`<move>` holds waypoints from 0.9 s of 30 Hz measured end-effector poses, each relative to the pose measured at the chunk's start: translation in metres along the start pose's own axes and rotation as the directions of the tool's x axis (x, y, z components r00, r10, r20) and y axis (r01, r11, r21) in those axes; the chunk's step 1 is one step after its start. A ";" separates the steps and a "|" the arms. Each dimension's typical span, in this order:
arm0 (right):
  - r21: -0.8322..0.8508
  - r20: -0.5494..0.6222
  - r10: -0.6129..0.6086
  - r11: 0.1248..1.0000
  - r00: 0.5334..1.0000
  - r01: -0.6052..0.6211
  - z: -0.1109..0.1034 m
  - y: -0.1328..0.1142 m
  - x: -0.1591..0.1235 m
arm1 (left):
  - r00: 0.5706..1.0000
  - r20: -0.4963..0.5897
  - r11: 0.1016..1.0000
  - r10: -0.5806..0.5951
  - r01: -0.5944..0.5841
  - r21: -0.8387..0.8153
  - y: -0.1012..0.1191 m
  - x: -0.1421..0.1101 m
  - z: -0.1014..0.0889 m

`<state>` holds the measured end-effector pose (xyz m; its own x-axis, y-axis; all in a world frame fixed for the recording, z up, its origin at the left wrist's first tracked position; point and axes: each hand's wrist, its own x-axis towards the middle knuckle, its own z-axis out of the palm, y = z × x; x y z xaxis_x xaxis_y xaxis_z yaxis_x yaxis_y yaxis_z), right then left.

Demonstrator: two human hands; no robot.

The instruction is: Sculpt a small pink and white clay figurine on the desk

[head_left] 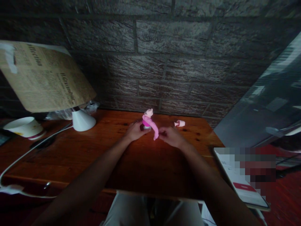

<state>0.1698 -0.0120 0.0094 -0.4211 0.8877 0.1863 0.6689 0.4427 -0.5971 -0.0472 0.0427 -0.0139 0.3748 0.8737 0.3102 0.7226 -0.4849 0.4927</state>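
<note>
A small pink toy figure (pixel 148 120) stands on the wooden table, with a pale pink top, a darker magenta body and a whitish base. A long curved pink part (pixel 154 130) hangs from it toward me. My left hand (pixel 136 130) is wrapped round the figure's lower left side, thumb in front by the base. Beside the curved part is my right hand (pixel 170 136), its fingers loosely bent and slightly apart, with nothing visible in them. Farther right lies a separate pale pink piece (pixel 180 123), shaped like a small cup with a narrow end.
A lamp with a newsprint shade (pixel 51 78) and white base (pixel 83 121) stands at left, near a paper cup (pixel 24 127). Its white cord (pixel 35 146) crosses the table (pixel 94 150). A brick wall (pixel 150 69) rises behind. A tablet-like panel (pixel 242 183) sits at right.
</note>
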 end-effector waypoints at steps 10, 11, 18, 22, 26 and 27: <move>-0.054 0.018 0.012 0.998 1.000 -0.011 -0.001 -0.006 -0.001 | 1.000 -0.006 0.997 0.017 -0.018 -0.079 -0.001 0.001 0.002; -0.051 0.030 0.006 0.999 1.000 -0.004 -0.001 -0.006 -0.001 | 1.000 -0.008 0.997 0.030 -0.030 -0.070 -0.001 0.001 0.002; -0.022 0.083 0.011 1.000 0.997 -0.009 -0.005 0.002 -0.002 | 0.998 -0.008 0.996 0.057 -0.057 -0.073 -0.002 0.001 0.002; -0.031 0.145 0.007 1.000 0.989 -0.003 -0.008 0.002 -0.003 | 0.998 0.000 0.996 0.061 -0.061 -0.071 -0.002 0.002 0.001; -0.018 0.161 -0.001 1.000 0.987 0.004 -0.007 0.000 -0.004 | 0.999 -0.002 0.997 0.046 -0.046 -0.069 0.000 0.001 0.000; -0.014 0.162 -0.007 1.000 0.987 0.009 -0.007 0.000 -0.004 | 0.999 -0.003 0.997 0.045 -0.045 -0.070 0.000 0.001 0.000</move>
<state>0.1758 -0.0148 0.0146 -0.5189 0.8526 0.0618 0.6737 0.4524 -0.5843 -0.0469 0.0434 -0.0137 0.4051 0.8510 0.3342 0.6629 -0.5251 0.5337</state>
